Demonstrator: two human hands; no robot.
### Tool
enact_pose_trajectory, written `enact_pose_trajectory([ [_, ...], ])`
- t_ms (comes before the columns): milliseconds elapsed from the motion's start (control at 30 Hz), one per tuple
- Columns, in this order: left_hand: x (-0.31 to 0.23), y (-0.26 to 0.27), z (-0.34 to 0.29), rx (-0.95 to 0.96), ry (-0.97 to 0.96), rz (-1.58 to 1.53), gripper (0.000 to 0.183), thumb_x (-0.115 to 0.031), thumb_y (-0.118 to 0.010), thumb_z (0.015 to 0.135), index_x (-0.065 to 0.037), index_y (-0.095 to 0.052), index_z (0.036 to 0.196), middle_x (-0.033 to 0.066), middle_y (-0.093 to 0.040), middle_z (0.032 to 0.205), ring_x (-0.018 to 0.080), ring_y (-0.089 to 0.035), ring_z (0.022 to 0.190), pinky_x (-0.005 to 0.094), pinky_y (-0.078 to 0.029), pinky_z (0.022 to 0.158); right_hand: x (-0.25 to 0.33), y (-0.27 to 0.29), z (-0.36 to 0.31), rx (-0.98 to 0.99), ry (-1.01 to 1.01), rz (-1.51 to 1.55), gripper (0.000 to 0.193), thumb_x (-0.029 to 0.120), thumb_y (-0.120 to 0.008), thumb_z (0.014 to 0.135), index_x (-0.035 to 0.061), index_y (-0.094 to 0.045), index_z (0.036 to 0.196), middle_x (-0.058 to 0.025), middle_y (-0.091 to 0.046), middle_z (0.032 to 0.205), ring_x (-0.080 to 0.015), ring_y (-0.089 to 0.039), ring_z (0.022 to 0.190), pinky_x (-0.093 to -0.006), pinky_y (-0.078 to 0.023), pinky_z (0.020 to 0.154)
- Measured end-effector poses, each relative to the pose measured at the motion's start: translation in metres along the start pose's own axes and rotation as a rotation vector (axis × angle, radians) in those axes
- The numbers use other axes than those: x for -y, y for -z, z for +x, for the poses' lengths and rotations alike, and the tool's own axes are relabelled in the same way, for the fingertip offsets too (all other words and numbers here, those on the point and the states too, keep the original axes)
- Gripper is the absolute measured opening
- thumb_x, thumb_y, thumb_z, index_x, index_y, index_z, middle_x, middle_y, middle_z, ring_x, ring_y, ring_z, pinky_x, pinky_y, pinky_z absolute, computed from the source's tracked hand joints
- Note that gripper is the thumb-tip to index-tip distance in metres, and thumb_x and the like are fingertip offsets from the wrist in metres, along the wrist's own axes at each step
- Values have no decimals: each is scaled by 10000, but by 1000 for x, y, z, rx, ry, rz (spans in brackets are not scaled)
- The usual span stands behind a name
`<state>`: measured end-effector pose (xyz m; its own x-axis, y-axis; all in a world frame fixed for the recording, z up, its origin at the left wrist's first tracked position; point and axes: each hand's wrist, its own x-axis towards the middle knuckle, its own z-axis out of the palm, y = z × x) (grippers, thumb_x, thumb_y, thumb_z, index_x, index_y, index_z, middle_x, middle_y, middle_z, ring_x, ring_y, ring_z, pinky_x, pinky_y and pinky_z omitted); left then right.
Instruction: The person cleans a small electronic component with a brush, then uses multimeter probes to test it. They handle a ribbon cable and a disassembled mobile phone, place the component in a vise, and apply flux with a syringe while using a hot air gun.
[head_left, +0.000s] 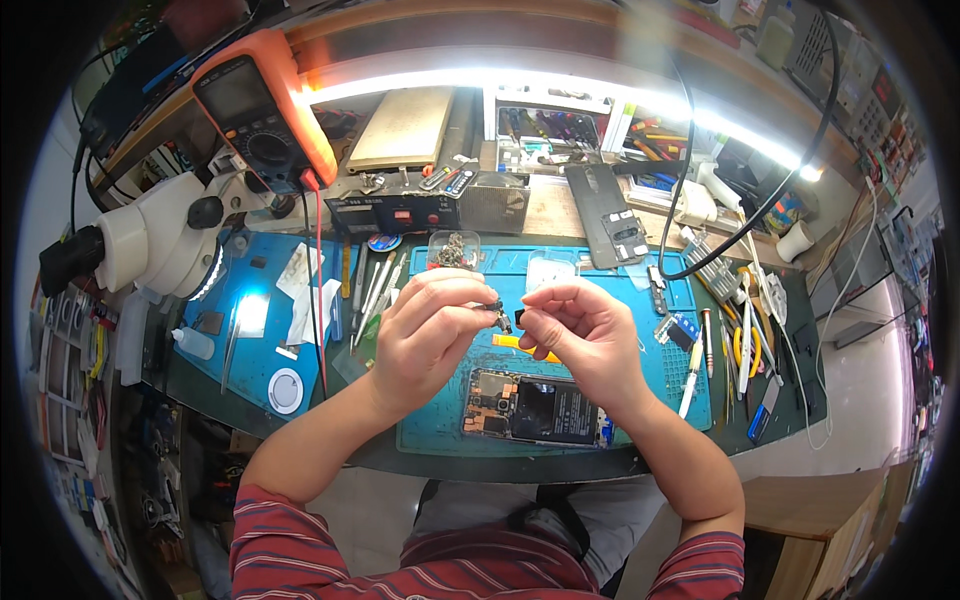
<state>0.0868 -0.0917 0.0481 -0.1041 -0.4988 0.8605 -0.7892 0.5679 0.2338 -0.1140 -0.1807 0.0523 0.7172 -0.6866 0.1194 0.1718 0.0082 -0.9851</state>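
Above the blue work mat [430,425] my two hands are raised close together. My left hand [430,325] pinches a small dark electronic part with metallic bits [503,320] at its fingertips. Between the thumb and fingers of my right hand [585,325] is a small black piece [519,317], just apart from that part. An orange flex cable [512,342] shows below the fingers; whether it is held or lies on the mat I cannot tell. Nearer to me lies an opened phone [485,400], with its battery [570,413] and copper-coloured shielding exposed.
Behind my hands stands a clear tub of small parts [454,250]. A phone back panel [605,215] lies at the back. A microscope [150,235] and an orange multimeter [262,110] occupy the left. Tweezers [378,290] lie left; pliers and a knife [764,410] lie right.
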Motion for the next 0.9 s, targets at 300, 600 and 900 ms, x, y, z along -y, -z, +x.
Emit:
enact_pose_trajectory([
  [300,0,-1,-1,1,9,-12,234,84,-777,761,-53,-684,927,80,-720,1053,284,-698,1002,420,-573,906,-2,-1,1,21,-6,-8,219,146,-683,1023,3,-733,1181,-54,-757,1032,-104,-722,900,-245,-577,756],
  [600,0,-2,-2,-2,10,-18,246,87,-781,748,-53,-684,926,77,-720,1051,280,-692,987,411,-567,866,0,-2,1,17,-20,-3,224,147,-693,1017,-2,-728,1181,-49,-756,1016,-104,-721,884,-246,-573,755],
  [900,0,-2,-2,17,14,-17,235,91,-768,770,-51,-686,939,82,-718,1037,284,-692,972,395,-573,847,1,-5,0,0,2,-21,237,143,-674,1025,8,-723,1214,-35,-745,1025,-89,-698,884,-244,-567,748],
])
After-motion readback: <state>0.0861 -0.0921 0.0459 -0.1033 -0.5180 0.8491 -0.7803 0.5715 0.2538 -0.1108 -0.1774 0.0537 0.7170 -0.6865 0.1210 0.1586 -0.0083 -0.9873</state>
